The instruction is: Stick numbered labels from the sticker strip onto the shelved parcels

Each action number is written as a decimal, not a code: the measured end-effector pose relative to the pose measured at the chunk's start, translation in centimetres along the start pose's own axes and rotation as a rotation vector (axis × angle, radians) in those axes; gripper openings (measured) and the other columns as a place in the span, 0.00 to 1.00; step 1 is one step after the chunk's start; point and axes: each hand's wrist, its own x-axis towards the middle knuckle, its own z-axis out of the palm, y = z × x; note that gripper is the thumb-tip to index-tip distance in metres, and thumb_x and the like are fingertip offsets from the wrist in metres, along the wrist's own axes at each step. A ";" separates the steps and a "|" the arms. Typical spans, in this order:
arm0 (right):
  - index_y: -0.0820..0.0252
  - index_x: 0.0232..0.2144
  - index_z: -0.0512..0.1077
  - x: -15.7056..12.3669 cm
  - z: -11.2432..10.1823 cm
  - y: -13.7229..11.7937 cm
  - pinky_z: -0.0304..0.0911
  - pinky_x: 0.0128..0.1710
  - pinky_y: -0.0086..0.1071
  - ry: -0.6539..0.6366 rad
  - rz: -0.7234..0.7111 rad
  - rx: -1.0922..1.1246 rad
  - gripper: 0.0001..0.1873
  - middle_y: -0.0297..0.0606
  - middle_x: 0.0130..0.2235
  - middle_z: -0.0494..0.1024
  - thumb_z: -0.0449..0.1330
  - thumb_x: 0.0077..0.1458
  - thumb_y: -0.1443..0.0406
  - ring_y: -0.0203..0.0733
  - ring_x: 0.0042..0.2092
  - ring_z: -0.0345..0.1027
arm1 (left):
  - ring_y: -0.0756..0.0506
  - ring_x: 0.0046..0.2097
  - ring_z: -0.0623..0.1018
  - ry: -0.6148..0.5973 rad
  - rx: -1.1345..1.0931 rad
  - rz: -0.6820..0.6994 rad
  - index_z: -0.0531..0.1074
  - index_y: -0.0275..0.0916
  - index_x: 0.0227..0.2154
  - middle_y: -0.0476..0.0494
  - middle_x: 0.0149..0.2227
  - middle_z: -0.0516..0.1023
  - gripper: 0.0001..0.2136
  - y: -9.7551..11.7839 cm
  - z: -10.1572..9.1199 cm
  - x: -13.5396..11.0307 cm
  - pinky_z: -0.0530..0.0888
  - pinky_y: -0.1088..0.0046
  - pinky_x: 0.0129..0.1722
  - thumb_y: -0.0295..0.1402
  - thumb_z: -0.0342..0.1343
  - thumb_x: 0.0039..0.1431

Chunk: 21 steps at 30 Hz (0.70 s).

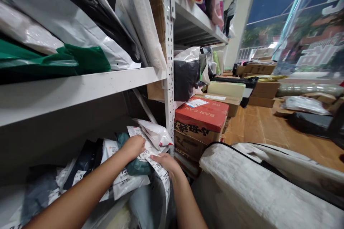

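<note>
Both my hands reach into the lower bay of a white metal shelf (80, 86). My left hand (134, 146) is curled, its fingers tucked into a row of upright mail parcels with printed labels (120, 179). My right hand (164, 161) pinches the edge of a white parcel with a long shipping label (162, 177). Between the hands sits a dark teal bag (137, 167). A white poly mailer (156, 134) stands just behind them against the shelf post (169, 78).
Above, the shelf holds green, black and white plastic bags (80, 57). A red-topped carton (202, 114) stacks on other boxes beside the post. A large white woven sack (255, 186) lies at my right. Boxes and wrapped goods cover the wooden floor (258, 125) beyond.
</note>
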 end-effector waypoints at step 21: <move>0.58 0.37 0.72 -1.4 -1.2 -0.3 0.58 0.25 0.28 -0.066 -0.364 0.441 0.26 0.32 0.26 0.77 0.72 0.35 0.55 0.35 0.22 0.66 | 0.43 0.52 0.70 0.029 -0.082 0.446 0.76 0.42 0.33 0.44 0.43 0.76 0.13 -1.1 -0.8 -0.3 0.60 0.63 0.59 0.21 0.49 0.54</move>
